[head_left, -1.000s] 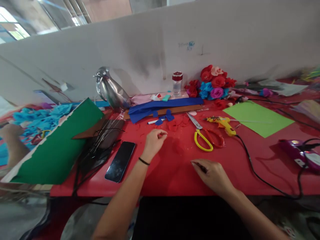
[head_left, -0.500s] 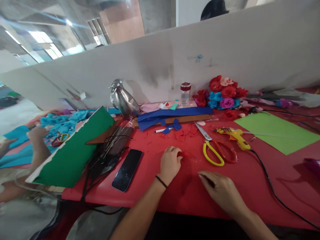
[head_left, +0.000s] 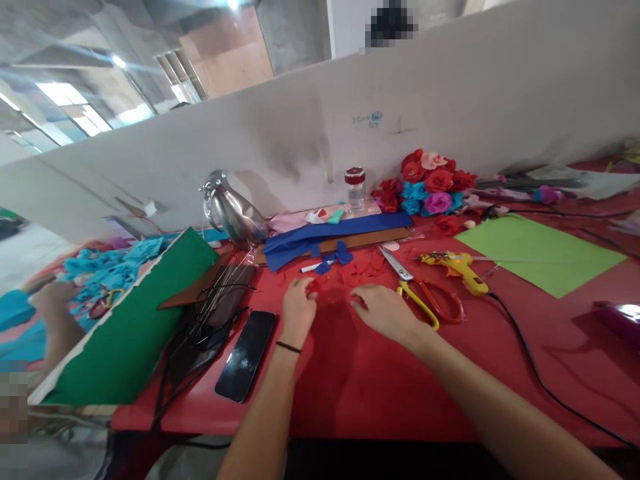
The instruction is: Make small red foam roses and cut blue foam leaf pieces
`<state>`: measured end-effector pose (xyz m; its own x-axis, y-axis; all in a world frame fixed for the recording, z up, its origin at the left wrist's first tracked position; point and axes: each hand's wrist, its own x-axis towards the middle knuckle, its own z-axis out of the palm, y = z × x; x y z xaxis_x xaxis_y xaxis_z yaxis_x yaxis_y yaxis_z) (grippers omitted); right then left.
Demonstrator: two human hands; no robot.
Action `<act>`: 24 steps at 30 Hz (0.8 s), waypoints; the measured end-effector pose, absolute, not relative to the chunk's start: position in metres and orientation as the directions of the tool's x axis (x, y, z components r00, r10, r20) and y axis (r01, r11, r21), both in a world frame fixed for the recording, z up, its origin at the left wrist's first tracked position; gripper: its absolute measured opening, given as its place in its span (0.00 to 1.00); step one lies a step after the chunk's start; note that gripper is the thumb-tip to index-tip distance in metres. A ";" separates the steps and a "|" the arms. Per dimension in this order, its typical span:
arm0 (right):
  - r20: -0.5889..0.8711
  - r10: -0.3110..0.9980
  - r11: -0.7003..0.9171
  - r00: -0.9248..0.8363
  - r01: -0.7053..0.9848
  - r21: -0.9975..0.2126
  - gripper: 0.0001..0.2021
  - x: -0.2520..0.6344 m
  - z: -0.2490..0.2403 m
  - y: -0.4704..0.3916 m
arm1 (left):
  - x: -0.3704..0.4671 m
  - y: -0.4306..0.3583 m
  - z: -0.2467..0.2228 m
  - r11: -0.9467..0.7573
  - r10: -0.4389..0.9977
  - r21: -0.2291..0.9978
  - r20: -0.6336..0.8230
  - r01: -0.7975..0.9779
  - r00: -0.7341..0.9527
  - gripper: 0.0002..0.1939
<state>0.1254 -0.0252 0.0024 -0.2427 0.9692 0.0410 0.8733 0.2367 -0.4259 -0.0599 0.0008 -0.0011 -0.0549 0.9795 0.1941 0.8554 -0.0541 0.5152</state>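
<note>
Centrally, left hand (head_left: 299, 310) and right hand (head_left: 383, 310) over red table (head_left: 340, 380) | grip: both curled, cannot tell whether closed on anything | red paper scraps (head_left: 367, 268) just beyond them | scissors (head_left: 404, 274) beside right hand

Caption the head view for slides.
Left hand and right hand near red paper scraps, scissors and hot glue gun at right.

Windows (head_left: 63, 94) and a streaking lamp (head_left: 119, 61) glare at upper left; shadows look soft.
</note>
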 end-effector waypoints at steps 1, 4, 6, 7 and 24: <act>0.039 0.968 0.241 -0.248 0.879 -0.410 0.12 0.122 0.002 -0.024 | -0.060 0.005 0.003 -0.024 0.965 0.423 0.246 0.906 -0.089 0.20; 0.055 0.957 0.286 -0.286 0.888 -0.359 0.13 0.118 -0.004 -0.026 | -0.046 0.013 0.010 -0.028 0.945 0.254 0.321 0.967 -0.057 0.19; 0.042 0.952 0.301 -0.304 0.897 -0.323 0.13 0.118 -0.008 -0.029 | -0.028 0.019 0.007 -0.098 0.977 0.283 0.209 0.954 0.039 0.14; 0.032 0.952 0.298 -0.303 0.903 -0.310 0.12 0.119 -0.009 -0.029 | -0.018 0.022 0.004 -0.118 0.984 0.312 0.164 0.943 0.069 0.11; 0.044 0.999 0.049 -0.022 0.354 -0.934 0.11 0.151 -0.029 0.004 | -0.014 0.033 -0.012 0.027 0.949 0.992 -0.063 0.120 0.310 0.07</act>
<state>0.1513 0.0042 -0.0285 -0.0216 0.9988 0.0439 0.3539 0.0487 -0.9340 -0.0138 0.0331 -0.0124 0.3103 0.9486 -0.0628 0.1196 0.0266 0.9925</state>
